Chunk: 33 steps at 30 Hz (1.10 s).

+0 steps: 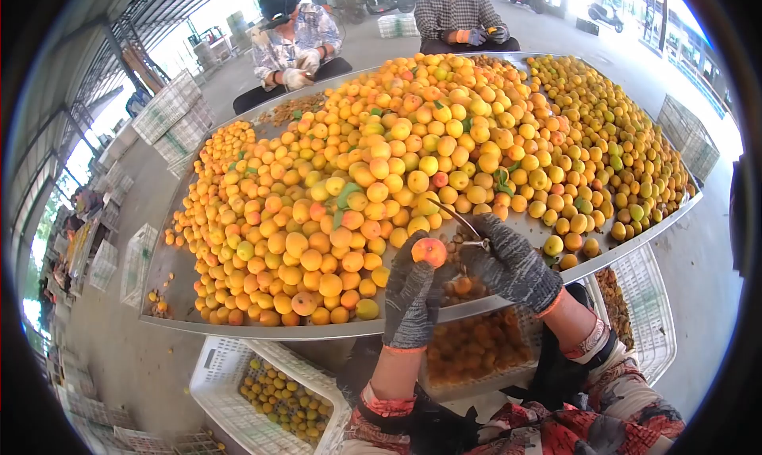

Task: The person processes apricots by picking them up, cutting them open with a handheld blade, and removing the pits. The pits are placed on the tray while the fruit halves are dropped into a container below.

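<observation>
At the table's front edge, my left hand, in a dark grey knitted glove, holds an orange-red apricot at its fingertips. Just to the right, my right hand, gloved the same way, is closed on a thin curved metal tool. The tool points up and left, above the fruit, apart from the held apricot. Beyond both hands rises a large heap of yellow-orange apricots, with a few green leaves in it. Small brown pieces, partly hidden by my hands, lie on the metal between them.
The metal table has a raised rim. Below it stand a white crate of greenish fruit, a crate of orange halves and another white crate. Two people sit across the table. Crates are stacked at left.
</observation>
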Available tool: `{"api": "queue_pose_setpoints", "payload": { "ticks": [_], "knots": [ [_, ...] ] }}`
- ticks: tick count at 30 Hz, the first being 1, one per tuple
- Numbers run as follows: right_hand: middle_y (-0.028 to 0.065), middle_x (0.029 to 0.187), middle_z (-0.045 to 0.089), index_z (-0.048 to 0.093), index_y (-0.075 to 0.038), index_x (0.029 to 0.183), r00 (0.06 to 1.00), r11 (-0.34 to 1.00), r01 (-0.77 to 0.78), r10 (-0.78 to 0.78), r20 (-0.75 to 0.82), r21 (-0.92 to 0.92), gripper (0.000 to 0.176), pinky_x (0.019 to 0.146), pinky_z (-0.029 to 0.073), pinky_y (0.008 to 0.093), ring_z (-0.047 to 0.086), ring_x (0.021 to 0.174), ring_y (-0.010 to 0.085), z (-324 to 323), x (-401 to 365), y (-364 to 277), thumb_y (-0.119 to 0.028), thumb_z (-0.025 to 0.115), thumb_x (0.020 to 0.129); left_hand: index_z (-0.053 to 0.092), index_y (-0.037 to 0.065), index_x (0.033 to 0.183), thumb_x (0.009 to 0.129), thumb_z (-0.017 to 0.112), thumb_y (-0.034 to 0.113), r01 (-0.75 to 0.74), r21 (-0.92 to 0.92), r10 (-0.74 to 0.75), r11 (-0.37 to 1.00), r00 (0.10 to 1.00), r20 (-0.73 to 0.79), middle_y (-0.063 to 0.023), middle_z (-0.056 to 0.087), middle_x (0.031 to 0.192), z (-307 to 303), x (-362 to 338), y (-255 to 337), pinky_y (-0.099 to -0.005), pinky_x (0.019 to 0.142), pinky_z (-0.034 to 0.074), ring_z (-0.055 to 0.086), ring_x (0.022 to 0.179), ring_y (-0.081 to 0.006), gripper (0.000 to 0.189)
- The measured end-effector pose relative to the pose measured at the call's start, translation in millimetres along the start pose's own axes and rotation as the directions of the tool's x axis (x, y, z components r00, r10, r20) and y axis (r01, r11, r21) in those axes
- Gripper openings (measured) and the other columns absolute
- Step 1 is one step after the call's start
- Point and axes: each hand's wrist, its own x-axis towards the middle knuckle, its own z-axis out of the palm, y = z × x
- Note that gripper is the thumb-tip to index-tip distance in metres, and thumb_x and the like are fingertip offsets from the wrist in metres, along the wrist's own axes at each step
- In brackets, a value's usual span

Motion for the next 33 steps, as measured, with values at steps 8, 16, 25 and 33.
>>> {"api": "queue_pose_setpoints", "payload": {
  "ticks": [8, 16, 25, 33],
  "knots": [
    [0.0114, 0.093, 0.061, 0.049, 0.001, 0.114, 0.999, 0.998, 0.036, -0.038, 0.029, 0.049, 0.03, 0.067, 0.048, 0.0311, 0.06, 0.081, 0.0187, -5.9, -31.6, -27.0, -0.002, 0.053, 0.084, 0.048, 0.002, 0.117, 0.08, 0.063, 0.014, -0.033, -0.077, 0.033, 0.996, 0.999, 0.006, -0.0083, 0.053, 0.109, -8.7, -0.6, 3.0, -0.0327, 0.084, 0.049, 0.055, 0.096, -0.0185, 0.042],
    [0.0157, 0.088, 0.059, 0.052, 0.002, 0.106, 0.886, 0.835, 0.447, -0.462, 0.033, -0.32, 0.028, 0.066, 0.048, 0.0337, 0.061, 0.079, 0.0289, 14.6, -35.3, -14.8, 0.0, 0.058, 0.079, 0.047, 0.003, 0.116, 0.083, 0.061, 0.019, -0.034, -0.04, 0.035, 0.999, 0.999, 0.035, -0.0068, 0.054, 0.107, -9.4, -1.9, 2.6, -0.0282, 0.074, 0.05, 0.056, 0.09, -0.0164, 0.039],
    [0.0163, 0.103, 0.056, 0.051, 0.001, 0.114, 0.838, 0.796, 0.526, -0.545, 0.021, -0.299, 0.04, 0.076, 0.049, 0.0346, 0.058, 0.094, 0.0293, 15.6, -34.6, 7.1, 0.001, 0.062, 0.075, 0.054, 0.004, 0.106, 0.082, 0.061, 0.013, -0.099, 0.163, 0.078, 0.982, 0.989, 0.127, -0.0056, 0.057, 0.098, -8.2, -3.2, 5.7, -0.0252, 0.072, 0.05, 0.056, 0.084, -0.0137, 0.027],
    [0.017, 0.103, 0.058, 0.046, 0.004, 0.118, 0.871, 0.891, 0.444, -0.404, 0.28, -0.095, 0.037, 0.074, 0.049, 0.0323, 0.06, 0.087, 0.0275, -9.1, -22.6, 4.7, 0.001, 0.054, 0.082, 0.058, 0.005, 0.102, 0.083, 0.061, 0.018, 0.114, 0.481, -0.153, 0.869, 0.987, 0.042, -0.0032, 0.059, 0.092, 1.0, -7.0, 31.4, -0.0189, 0.055, 0.042, 0.053, 0.073, -0.0073, 0.023]
  ]
}}
